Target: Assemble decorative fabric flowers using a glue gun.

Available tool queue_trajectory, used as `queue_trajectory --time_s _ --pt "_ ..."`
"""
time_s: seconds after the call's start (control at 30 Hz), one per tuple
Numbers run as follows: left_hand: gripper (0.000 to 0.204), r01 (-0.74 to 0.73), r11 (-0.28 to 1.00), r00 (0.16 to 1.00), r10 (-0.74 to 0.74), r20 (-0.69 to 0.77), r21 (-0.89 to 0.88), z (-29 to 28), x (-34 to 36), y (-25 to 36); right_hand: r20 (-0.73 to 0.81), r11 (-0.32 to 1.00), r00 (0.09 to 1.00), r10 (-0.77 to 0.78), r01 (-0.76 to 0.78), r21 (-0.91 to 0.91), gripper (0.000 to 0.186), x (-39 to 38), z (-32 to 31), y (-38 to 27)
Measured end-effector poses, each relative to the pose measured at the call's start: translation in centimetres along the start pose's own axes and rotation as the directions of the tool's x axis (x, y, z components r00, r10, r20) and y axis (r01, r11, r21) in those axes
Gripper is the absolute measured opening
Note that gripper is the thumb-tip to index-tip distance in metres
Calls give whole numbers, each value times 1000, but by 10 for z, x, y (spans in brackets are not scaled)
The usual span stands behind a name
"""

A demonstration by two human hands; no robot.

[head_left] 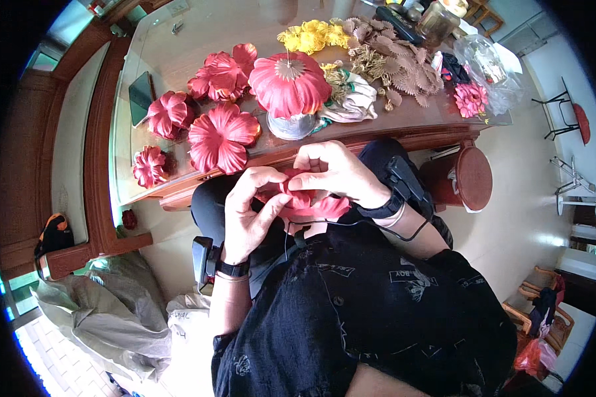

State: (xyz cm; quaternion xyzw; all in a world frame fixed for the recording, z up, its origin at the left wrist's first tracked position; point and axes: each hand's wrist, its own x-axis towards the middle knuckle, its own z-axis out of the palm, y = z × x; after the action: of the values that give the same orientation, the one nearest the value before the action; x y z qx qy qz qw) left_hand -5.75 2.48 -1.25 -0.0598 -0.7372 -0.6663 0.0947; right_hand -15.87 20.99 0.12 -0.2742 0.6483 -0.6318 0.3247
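Note:
Over my lap, at the table's front edge, both hands work on a red fabric flower [321, 208] with ruffled petals. My left hand [246, 210] pinches its left side between thumb and fingers. On the other side, my right hand [343, 176] is closed on the petals, thumb pressed toward the left fingertips. A thin dark wire hangs below the flower. Just beyond my hands, a large red petal bloom [290, 89] rests face down on a metal cup [291, 127]. Loose red petal layers [223, 137] lie to its left.
Yellow fringed pieces [313, 36] and brown leaf-like pieces [404, 63] are heaped at the back of the glass-topped table [198, 30]. A phone [140, 99] lies at the left. A white cloth glove [354, 99] sits behind the cup. A red-brown bin [473, 178] stands at right.

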Motion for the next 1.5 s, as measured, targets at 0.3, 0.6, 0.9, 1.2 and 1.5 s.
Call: queue_trajectory --time_s 0.3,0.6,0.9,1.2,1.5 --pt "15 27 926 997 -54 -63 -375 -28 -11 3 -294 986 955 -34 80 146 11 -1 -16 7" --pt "14 -125 876 906 -91 -414 -466 -86 11 -6 -495 987 868 46 36 156 9 -25 -54 10" --pt "29 5 995 770 57 -635 95 -110 54 -58 -415 864 906 -84 273 423 8 -19 -46 -3" --pt "68 124 969 992 -127 2 -212 -1 24 4 -245 814 963 -107 227 535 10 -12 -35 -19" --pt "32 249 696 957 -285 60 -674 28 27 28 -240 912 958 -157 234 336 11 -8 -33 -49"
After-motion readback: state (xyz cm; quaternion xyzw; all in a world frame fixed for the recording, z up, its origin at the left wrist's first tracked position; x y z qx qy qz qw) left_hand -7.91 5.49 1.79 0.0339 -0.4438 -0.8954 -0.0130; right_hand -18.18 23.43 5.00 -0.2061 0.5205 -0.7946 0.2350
